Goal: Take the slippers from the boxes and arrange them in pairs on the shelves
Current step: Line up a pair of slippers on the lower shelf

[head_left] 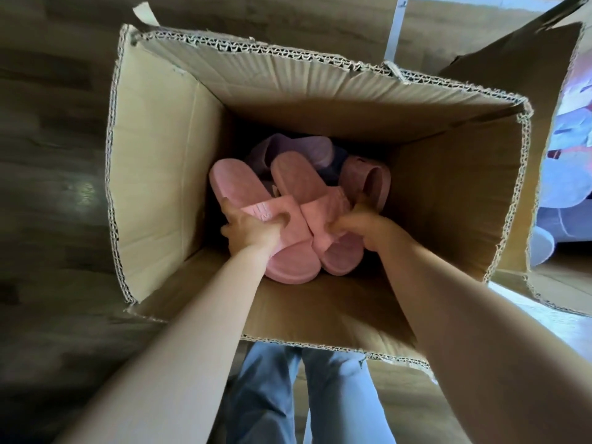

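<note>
Your left hand (253, 227) gripped the strap of the left pink slipper (234, 184), fingers curled round it. Your right hand (362, 225) pinched the strap of the right pink slipper (294, 177) likewise. Both slippers lay deep in the box (153, 155), their near ends overlapping. Risk noted: lifted together, the crossed soles could snag each other or drag up the loose mauve slippers (288, 147) beyond. Each pink slipper's long axis ran away from you, leaning left, toes apparently nearest you.

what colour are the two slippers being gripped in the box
Both slippers are pink, seen best in the head view.
</note>
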